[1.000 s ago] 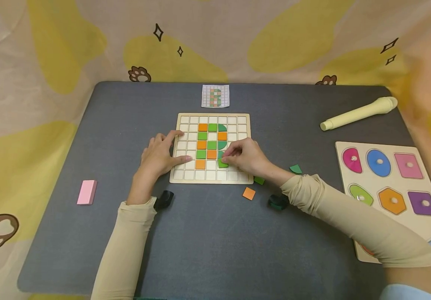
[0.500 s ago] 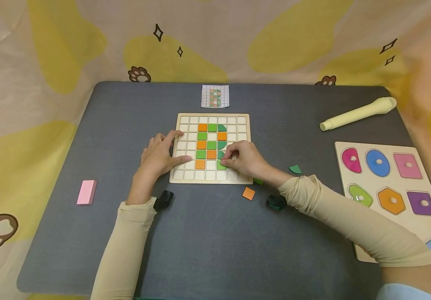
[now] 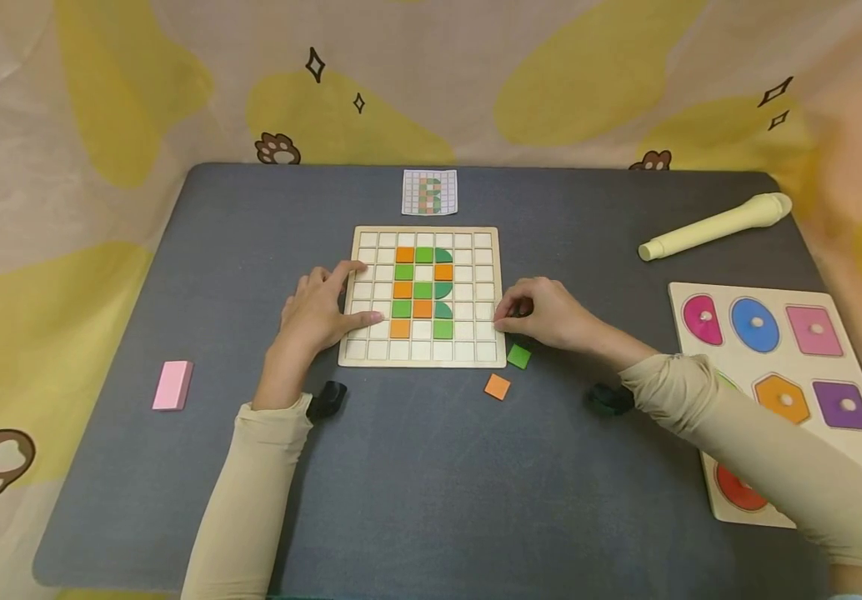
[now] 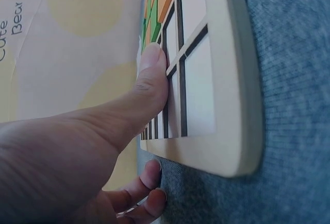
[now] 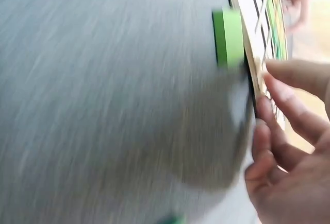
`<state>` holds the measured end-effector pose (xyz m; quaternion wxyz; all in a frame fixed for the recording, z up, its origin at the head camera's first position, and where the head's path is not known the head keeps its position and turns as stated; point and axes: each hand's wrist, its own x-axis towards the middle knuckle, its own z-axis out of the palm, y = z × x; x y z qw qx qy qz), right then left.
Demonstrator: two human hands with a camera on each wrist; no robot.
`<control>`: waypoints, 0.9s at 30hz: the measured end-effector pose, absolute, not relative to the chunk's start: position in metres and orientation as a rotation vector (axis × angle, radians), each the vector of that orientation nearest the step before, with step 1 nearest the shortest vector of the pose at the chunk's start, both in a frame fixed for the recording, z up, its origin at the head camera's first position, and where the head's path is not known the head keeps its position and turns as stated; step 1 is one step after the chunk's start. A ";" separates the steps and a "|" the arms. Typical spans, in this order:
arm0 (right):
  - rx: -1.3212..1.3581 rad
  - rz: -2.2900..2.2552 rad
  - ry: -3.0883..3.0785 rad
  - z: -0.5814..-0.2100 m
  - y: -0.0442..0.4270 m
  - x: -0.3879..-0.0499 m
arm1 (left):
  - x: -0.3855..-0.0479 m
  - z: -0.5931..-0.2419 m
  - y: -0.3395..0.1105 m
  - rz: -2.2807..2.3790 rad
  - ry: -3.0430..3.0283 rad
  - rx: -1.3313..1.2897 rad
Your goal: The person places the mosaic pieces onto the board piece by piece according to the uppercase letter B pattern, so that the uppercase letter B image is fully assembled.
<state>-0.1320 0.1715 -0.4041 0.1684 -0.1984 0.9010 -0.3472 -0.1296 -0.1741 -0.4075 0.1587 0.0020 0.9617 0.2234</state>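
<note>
A wooden grid board [image 3: 476, 357] holds orange, green and dark green tiles arranged like a letter B. My left hand [image 3: 314, 312] lies at its left side, thumb on the white squares and index fingertip near the edge; in the left wrist view the thumb [image 4: 151, 74] rests on the board. My right hand [image 3: 551, 315] hovers by the right edge, fingers loosely bent, no tile seen in them. Just below that hand lie a loose green square tile [image 3: 518, 357] and an orange square tile [image 3: 497, 387]. The dark green quarter-round tile is hidden behind the right hand or wrist.
Behind the board lies a small pattern card [image 3: 429, 192]. A pale yellow microphone-shaped object [image 3: 716, 227] sits at back right, above a knobbed shape puzzle [image 3: 689, 367] partly covered by the right sleeve. At left is a pink block [image 3: 172, 385].
The green square tile now sits flat in the lower right cell of the letter. My right hand has let it go and moved right, off the board. The left hand stays put.
</note>
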 end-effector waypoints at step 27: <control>-0.575 -0.739 2.559 -0.383 0.265 -0.118 | -0.129 -0.408 -0.173 0.625 2.760 0.009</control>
